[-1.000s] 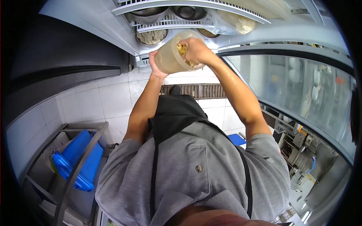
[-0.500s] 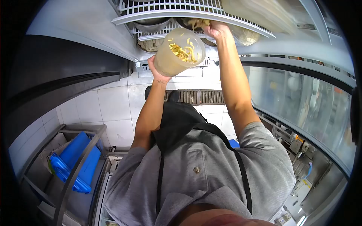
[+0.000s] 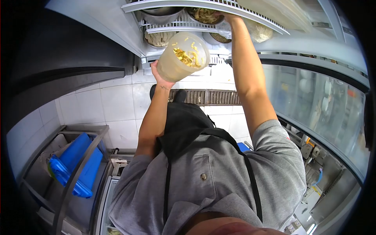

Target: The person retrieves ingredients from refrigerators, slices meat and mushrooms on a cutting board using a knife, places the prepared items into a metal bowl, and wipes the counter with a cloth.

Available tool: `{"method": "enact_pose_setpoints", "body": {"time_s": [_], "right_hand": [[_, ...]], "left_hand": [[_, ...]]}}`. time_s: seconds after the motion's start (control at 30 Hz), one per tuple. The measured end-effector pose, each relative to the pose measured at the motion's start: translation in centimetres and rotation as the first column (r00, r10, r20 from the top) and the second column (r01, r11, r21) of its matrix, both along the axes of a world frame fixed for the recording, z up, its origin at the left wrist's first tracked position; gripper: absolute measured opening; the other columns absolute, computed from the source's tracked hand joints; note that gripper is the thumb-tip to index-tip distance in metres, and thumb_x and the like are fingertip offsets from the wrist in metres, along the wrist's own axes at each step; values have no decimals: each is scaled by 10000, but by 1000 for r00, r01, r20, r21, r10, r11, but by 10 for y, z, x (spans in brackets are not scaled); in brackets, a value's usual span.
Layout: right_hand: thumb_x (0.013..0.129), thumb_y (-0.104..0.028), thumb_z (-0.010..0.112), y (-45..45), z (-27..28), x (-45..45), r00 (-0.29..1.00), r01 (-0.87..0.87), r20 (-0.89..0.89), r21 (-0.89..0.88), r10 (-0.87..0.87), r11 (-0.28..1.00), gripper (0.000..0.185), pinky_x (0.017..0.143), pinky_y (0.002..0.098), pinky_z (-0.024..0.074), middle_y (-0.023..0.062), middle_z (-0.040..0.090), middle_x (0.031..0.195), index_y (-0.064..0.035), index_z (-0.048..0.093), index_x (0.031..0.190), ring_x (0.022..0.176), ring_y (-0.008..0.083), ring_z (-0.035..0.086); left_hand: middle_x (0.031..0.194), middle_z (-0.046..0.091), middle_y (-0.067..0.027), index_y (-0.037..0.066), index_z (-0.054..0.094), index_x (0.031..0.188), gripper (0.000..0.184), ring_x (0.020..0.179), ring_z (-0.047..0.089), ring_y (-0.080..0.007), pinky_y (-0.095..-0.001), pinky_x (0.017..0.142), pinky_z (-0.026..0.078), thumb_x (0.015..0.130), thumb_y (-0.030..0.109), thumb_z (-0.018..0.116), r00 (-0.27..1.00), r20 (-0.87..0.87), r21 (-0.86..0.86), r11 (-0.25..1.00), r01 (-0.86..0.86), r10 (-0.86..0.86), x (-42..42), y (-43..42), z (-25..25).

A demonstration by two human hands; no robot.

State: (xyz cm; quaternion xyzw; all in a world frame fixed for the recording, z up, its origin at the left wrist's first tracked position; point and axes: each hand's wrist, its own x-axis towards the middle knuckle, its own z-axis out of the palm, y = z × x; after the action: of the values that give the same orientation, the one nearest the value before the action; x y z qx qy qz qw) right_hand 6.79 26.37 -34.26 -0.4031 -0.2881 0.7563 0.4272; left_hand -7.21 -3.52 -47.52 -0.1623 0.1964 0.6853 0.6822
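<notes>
My left hand (image 3: 159,75) is wrapped round the lower side of a translucent plastic tub (image 3: 170,58). The tub is tilted with its mouth toward the upper right, and yellowish shredded food (image 3: 187,58) lies inside. My right hand (image 3: 231,18) reaches into the fridge, at the right side of a metal bowl (image 3: 204,22) that holds similar brownish-yellow strips (image 3: 203,15). Most of that hand's fingers are hidden by the shelf edge and the bowl, so their grip does not show.
A wire shelf (image 3: 203,4) crosses above the bowl. Another metal bowl (image 3: 162,18) stands left of it, with containers of food (image 3: 158,38) lower down. The open glass door (image 3: 313,102) is at my right. Blue bundles (image 3: 80,164) lie in a metal rack at lower left.
My right hand held a clump of strips above the bowl earlier; now it is at the bowl's right side and no held clump shows. The tub has shifted slightly left and down.
</notes>
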Motion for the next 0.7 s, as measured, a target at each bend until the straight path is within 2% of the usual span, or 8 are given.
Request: {"method": "enact_pose_setpoints", "body": {"time_s": [0.2, 0.3, 0.4, 0.47, 0.53, 0.6, 0.67, 0.7], "right_hand": [[886, -168, 575, -52, 41, 14, 941, -122, 338, 251, 31, 960, 210, 502, 268, 469, 87, 673, 763, -22, 696, 974, 591, 137, 584], [875, -172, 577, -131, 42, 9, 704, -439, 689, 231, 173, 868, 222, 518, 274, 472, 76, 677, 752, -24, 711, 972, 577, 129, 581], [745, -192, 735, -197, -12, 14, 246, -913, 969, 220, 34, 345, 407, 713, 398, 543, 188, 710, 864, 17, 670, 1089, 736, 322, 687], [771, -225, 755, -205, 22, 18, 339, -875, 935, 353, -102, 331, 409, 778, 427, 521, 216, 694, 975, -8, 673, 1108, 856, 364, 673], [735, -166, 768, -205, 100, 24, 142, -903, 980, 186, -140, 387, 307, 724, 387, 526, 177, 706, 893, -9, 713, 993, 802, 290, 682], [747, -113, 750, -201, 186, 32, 391, -745, 898, 437, -201, 503, 191, 633, 337, 507, 133, 688, 764, -7, 716, 902, 686, 211, 651], [793, -93, 720, -168, 258, 37, 558, -624, 470, 781, -683, 28, 116, 582, 289, 482, 95, 666, 702, -20, 703, 881, 604, 153, 607], [819, -102, 698, -156, 289, 32, 480, -537, 298, 844, -825, -8, 87, 585, 280, 482, 82, 664, 687, -23, 690, 854, 596, 156, 610]], "left_hand": [[1176, 647, -77, 108, 630, 1171, 549, 1079, 614, -281, -471, 936, 500, 838, 514, 471, 1000, 18, -4, 1000, 18, -18, -1, -3, -18], [1164, 649, -72, 109, 631, 1169, 548, 1068, 619, -280, -465, 926, 504, 844, 515, 459, 999, 25, 14, 999, 30, -31, 2, -1, -14], [1168, 648, -78, 98, 628, 1178, 566, 1083, 613, -283, -471, 936, 496, 850, 520, 442, 999, 5, 50, 997, 50, -50, 7, -7, 2], [1260, 613, -108, 84, 593, 1261, 635, 1163, 578, -303, -491, 990, 464, 855, 543, 425, 990, -31, -51, 990, 133, -134, 10, -12, -16], [1364, 550, -127, 80, 535, 1350, 699, 1255, 518, -323, -512, 1055, 414, 860, 562, 408, 990, 36, 211, 969, 127, -137, 14, -17, -13], [1415, 508, -138, 83, 498, 1388, 719, 1299, 480, -340, -527, 1097, 373, 860, 561, 406, 994, 21, 270, 958, 97, -107, 13, -22, 7], [1391, 529, -131, 85, 522, 1357, 681, 1282, 495, -338, -528, 1079, 391, 855, 534, 418, 989, 53, 260, 958, 120, -138, 6, -31, 7], [1383, 535, -130, 84, 527, 1350, 674, 1274, 501, -338, -529, 1072, 397, 857, 530, 415, 991, 42, 258, 959, 115, -130, 4, -33, 7]]}}
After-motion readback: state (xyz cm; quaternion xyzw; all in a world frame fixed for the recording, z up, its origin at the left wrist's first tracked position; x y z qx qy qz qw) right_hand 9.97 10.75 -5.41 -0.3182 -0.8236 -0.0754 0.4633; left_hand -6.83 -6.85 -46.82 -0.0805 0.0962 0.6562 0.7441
